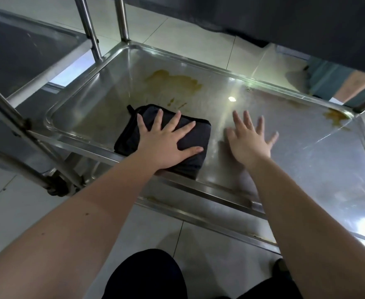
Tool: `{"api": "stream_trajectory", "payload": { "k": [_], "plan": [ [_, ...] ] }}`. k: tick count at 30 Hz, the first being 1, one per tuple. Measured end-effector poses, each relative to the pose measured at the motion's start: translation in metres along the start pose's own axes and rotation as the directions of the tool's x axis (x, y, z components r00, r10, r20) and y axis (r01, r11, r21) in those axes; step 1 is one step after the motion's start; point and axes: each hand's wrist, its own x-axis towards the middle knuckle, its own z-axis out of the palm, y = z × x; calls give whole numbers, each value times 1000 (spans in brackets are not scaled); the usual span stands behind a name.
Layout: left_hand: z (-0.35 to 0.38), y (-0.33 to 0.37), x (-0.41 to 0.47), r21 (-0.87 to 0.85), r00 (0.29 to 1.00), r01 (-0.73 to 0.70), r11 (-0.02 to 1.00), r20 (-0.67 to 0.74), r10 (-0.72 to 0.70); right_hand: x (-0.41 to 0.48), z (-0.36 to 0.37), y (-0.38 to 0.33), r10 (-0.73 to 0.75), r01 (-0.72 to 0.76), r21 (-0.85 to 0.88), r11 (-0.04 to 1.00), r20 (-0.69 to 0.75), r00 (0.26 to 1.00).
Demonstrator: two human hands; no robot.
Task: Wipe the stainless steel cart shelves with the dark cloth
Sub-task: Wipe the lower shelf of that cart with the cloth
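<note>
A stainless steel cart shelf (296, 160) with a raised rim fills the middle of the head view. A folded dark cloth (199, 130) lies near its front left edge. My left hand (166, 141) presses flat on the cloth with fingers spread. My right hand (250, 141) is to the right of the cloth with fingers spread and straight, over the bare steel; it is blurred and holds nothing. A yellow-brown stain (175, 82) sits beyond the cloth, and a smaller stain (335, 116) marks the far right corner.
Upright cart posts (121, 18) rise at the far left corner. A second steel cart (26, 46) stands to the left, its frame and caster (58, 186) near my left arm. An upper shelf (306, 22) overhangs at top right. Another person's leg (350, 85) stands beyond the cart. Tiled floor lies below.
</note>
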Motion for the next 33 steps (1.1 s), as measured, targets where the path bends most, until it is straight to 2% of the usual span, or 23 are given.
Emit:
{"api": "stream_trajectory", "payload": {
  "k": [3, 9, 13, 19, 23, 27, 33],
  "plan": [
    [-2, -1, -3, 7, 1000, -4, 1000, 13, 4, 35, 1, -39, -91, 92, 37, 995, -25, 996],
    [3, -14, -13, 23, 1000, -14, 1000, -7, 14, 57, 16, -47, -71, 72, -12, 997, 32, 997],
    [-5, -27, 34, -5, 999, 35, 999, 22, -35, 56, 20, -49, -69, 70, -43, 997, 15, 998],
    [-21, -27, 132, -8, 999, 25, 1000, 36, -25, 58, 26, -49, -75, 73, -68, 995, -28, 997],
    [-30, -18, 153, 0, 999, 16, 1000, 50, -16, 64, 24, -45, -65, 64, -47, 997, -28, 997],
    [-25, -22, 116, 26, 996, -24, 999, 82, 22, 64, 21, -43, -64, 64, -20, 998, -7, 998],
    [-15, -45, 3, 80, 977, -87, 993, 201, 69, 63, 19, -43, -80, 80, -17, 997, -10, 997]
  ]
}}
